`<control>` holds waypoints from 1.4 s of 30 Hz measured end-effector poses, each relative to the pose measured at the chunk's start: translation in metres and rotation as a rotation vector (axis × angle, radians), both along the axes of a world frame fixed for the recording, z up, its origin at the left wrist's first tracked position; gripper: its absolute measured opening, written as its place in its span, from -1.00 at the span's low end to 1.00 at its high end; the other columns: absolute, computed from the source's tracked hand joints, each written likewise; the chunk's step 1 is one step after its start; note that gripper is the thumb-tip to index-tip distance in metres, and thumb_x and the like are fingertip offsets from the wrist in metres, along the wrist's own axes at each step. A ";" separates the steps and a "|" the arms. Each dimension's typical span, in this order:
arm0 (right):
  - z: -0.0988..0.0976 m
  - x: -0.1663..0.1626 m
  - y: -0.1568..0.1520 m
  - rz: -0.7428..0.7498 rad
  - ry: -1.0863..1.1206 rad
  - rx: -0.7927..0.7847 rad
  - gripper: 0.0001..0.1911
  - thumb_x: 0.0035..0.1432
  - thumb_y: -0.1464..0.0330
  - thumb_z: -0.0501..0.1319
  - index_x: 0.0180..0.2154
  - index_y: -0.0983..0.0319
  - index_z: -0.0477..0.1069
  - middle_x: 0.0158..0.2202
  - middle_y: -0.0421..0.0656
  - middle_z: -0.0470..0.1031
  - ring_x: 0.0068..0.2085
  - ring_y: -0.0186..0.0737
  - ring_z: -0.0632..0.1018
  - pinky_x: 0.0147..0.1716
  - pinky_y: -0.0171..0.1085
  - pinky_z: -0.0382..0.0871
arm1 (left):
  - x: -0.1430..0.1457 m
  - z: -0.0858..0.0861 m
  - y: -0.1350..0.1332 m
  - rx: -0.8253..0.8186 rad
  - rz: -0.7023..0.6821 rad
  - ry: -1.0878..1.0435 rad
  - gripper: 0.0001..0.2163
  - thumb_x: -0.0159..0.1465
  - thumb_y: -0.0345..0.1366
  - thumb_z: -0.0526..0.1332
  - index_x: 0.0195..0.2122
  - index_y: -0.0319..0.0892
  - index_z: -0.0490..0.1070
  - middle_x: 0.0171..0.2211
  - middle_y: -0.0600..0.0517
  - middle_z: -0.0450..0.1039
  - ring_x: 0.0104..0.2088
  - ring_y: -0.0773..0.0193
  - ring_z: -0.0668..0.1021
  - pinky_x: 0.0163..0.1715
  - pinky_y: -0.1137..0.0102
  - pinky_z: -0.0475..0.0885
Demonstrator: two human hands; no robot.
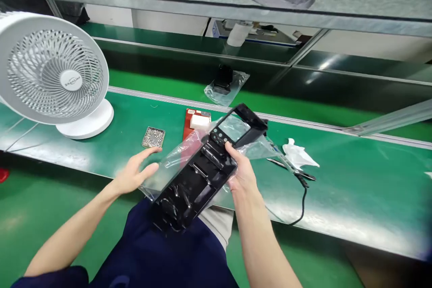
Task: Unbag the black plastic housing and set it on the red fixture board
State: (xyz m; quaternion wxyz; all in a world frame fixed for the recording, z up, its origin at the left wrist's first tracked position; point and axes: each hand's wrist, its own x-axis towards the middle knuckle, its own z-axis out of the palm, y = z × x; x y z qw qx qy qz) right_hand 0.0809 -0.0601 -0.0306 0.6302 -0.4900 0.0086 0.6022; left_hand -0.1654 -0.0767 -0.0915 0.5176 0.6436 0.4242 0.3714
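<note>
Two hands: both over near edge of green bench, above person's lap.
R hand: fingers closed round right side of black plastic panel, thumb on top by the round buttons; firm hold.
L hand: open, fingers spread, palm inward, touching left edge of clear plastic bag; grips nothing.
Panel: long, tilted, far end up over bench, near end down over lap; clear window at far end; lies on the bag.
Fan: white, far-left of bench, upright.
Screw tray: small, just beyond L hand.
Red card: w/ white block on it, behind bag.
Bagged black part: far edge, mid.
Driver + cord: right of panel, beside white tissue.
</note>
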 end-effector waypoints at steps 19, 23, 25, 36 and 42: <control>-0.024 0.034 0.020 0.230 -0.949 0.304 -0.13 -0.25 -0.33 0.26 -0.35 0.40 0.38 -0.28 0.08 0.38 -0.39 0.00 0.47 -0.63 -0.27 0.38 | 0.043 -0.006 0.024 -0.768 -0.269 -0.704 -0.38 -0.03 -0.34 0.40 0.08 -0.11 0.25 -0.11 -0.05 0.46 -0.28 0.27 0.55 -0.31 0.48 0.48; 0.014 0.060 0.023 0.075 -1.565 0.597 -0.57 0.17 0.06 0.18 -0.30 0.35 0.42 -0.35 -0.06 0.40 -0.33 -0.09 0.47 -0.36 -0.23 0.38 | 0.033 0.001 0.039 -0.743 -0.283 -0.650 -0.46 -0.03 -0.33 0.42 0.00 -0.16 0.31 -0.13 -0.08 0.46 -0.26 0.24 0.55 -0.26 0.45 0.49; 0.036 0.058 0.028 0.103 -2.000 0.991 -0.80 0.32 0.32 0.14 -0.26 0.33 0.41 -0.26 -0.10 0.40 -0.25 -0.17 0.46 -0.27 -0.28 0.32 | 0.029 0.006 0.047 -0.736 -0.292 -0.582 -0.48 -0.03 -0.31 0.43 -0.03 -0.20 0.34 -0.14 -0.11 0.46 -0.26 0.23 0.55 -0.25 0.42 0.49; 0.033 0.010 0.040 1.088 -2.072 2.205 -0.52 0.36 0.56 -0.28 -0.07 0.44 0.39 -0.13 0.14 0.30 -0.18 0.02 0.41 -0.28 -0.09 0.38 | 0.032 0.024 0.064 -0.754 -0.545 -0.367 -0.47 -0.05 -0.17 0.44 -0.05 -0.15 0.37 -0.21 0.05 0.43 -0.25 0.32 0.50 -0.12 0.42 0.43; 0.002 0.027 0.018 0.949 -2.087 1.662 -0.73 0.42 0.39 -0.05 -0.12 0.36 0.39 -0.18 0.05 0.31 -0.18 -0.14 0.39 -0.22 -0.21 0.35 | 0.045 0.023 0.068 -0.601 -0.788 -0.245 -0.39 0.07 -0.04 0.34 0.12 -0.15 0.27 0.02 0.07 0.34 0.11 0.21 0.34 0.15 0.42 0.22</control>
